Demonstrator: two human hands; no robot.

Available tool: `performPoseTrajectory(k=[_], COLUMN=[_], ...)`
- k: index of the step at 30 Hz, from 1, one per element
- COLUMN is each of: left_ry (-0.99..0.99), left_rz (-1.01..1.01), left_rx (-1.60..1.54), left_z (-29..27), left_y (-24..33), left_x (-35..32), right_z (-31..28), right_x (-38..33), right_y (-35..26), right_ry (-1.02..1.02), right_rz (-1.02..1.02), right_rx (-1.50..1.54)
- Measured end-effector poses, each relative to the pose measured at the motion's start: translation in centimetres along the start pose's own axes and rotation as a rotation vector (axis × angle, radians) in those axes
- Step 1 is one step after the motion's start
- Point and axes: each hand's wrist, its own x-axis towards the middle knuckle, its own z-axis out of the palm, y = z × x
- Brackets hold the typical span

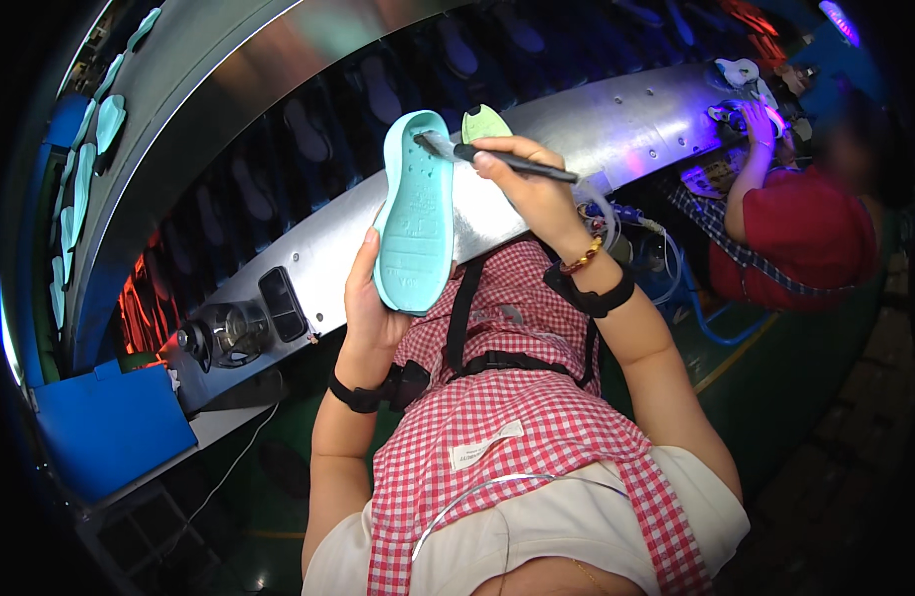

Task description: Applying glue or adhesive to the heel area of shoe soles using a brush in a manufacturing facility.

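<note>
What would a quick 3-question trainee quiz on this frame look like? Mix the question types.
1. True or false: the left hand holds the teal shoe sole by its lower end.
2. Multiple choice: the right hand holds A) a pair of scissors, B) a thin dark brush, C) a roll of tape.
3. Fill in: the brush's tip meets the sole near its ___ end.

Key
1. True; the sole stands upright above the red checked apron.
2. B.
3. Upper; the tip lies just inside the rim, in front of the curved metal conveyor.
</note>
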Motion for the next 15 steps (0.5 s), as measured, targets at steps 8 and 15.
performPoseTrajectory(k=[8, 15], left_ry=[0.063, -0.419], left_rz=[0.065, 0.484], left_rx=[-0.005, 0.095], left_z=[-1.7, 3.3], left_y=[1.4, 11.0], left_x=[0.1, -0.6], right_z=[-1.4, -6.2], right_x=[-2.4, -5.0], right_y=[-1.9, 0.1], right_ry=[-0.523, 0.017], right_rz=[0.166, 0.302], right_rx=[0.255, 0.726])
